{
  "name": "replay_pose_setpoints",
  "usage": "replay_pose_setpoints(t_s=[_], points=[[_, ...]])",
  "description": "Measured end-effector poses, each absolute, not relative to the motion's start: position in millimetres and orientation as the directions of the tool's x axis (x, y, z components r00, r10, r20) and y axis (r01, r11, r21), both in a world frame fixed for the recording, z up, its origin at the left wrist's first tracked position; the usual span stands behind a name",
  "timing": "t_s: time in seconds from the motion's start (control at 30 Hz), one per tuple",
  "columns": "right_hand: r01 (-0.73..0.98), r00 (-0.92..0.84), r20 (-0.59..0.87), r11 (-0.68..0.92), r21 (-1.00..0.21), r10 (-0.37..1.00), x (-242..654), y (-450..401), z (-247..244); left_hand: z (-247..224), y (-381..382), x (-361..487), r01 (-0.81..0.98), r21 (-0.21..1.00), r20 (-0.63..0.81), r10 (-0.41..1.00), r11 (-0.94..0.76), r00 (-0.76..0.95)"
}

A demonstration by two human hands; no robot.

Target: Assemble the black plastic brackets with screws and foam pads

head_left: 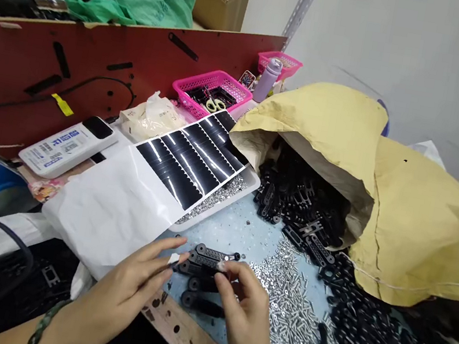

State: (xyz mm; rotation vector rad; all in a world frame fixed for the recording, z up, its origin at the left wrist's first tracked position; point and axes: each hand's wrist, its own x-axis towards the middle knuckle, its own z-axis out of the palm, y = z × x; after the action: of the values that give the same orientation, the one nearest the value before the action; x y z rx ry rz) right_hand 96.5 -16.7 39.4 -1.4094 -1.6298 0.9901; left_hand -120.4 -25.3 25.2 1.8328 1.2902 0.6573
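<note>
My left hand [130, 278] hovers at the table's front edge with its fingers stretched and apart, a small white patch on one fingertip. Just right of it lie several flat black plastic arm-shaped parts [208, 259], side by side, with round ends and a pattern of small holes. Over their right ends, my right hand [248, 307] is closed, thumb and index finger nearly together. A white patch also covers its index fingertip. Whatever sits in that pinch is too small to make out. Beside the right hand spreads a heap of small silver screws [286, 305].
Yellow paper sacks [427, 223] spill black parts [378, 338] at right. A white tray [253, 185] of small metal pieces lies partly under a sheet of black stickers [187, 159]. Behind are a pink basket [182, 89] with scissors, a purple bottle [266, 81] and a white boxy device [64, 147].
</note>
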Motion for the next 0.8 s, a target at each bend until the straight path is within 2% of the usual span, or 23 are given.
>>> replay_pose_setpoints(t_s=[0.1,0.17,0.23,0.43,0.57,0.7,0.8], points=[[0.313,0.005,-0.087,-0.084,-0.946,0.996,99.6,-16.7,22.9,11.1,-31.2,-126.3,0.626,0.621,0.16,0.858,-0.472,0.489],[0.248,0.018,-0.153,-0.153,-0.957,0.988,95.4,-18.1,13.5,4.8,-34.5,-127.4,0.648,0.513,0.186,0.81,-0.562,0.556],[0.235,0.029,-0.176,-0.177,-0.956,0.984,89.2,-20.1,7.8,3.0,-36.4,-126.4,0.665,0.459,0.17,0.793,-0.589,0.585],[0.379,0.021,-0.08,-0.082,-0.922,0.997,82.6,-22.3,4.8,7.1,-35.3,-119.8,0.68,0.418,0.151,0.784,-0.602,0.602],[0.479,0.001,-0.075,-0.067,-0.875,0.997,83.1,-18.0,3.1,5.6,-33.4,-114.0,0.692,0.392,0.16,0.786,-0.606,0.598],[0.671,-0.024,-0.076,-0.041,-0.74,0.997,86.3,-10.8,4.9,9.0,-30.4,-111.8,0.688,0.401,0.183,0.788,-0.605,0.588],[0.795,-0.048,-0.007,0.034,-0.606,0.999,90.2,-9.0,14.8,15.7,-26.0,-112.6,0.676,0.478,0.14,0.809,-0.56,0.571]])
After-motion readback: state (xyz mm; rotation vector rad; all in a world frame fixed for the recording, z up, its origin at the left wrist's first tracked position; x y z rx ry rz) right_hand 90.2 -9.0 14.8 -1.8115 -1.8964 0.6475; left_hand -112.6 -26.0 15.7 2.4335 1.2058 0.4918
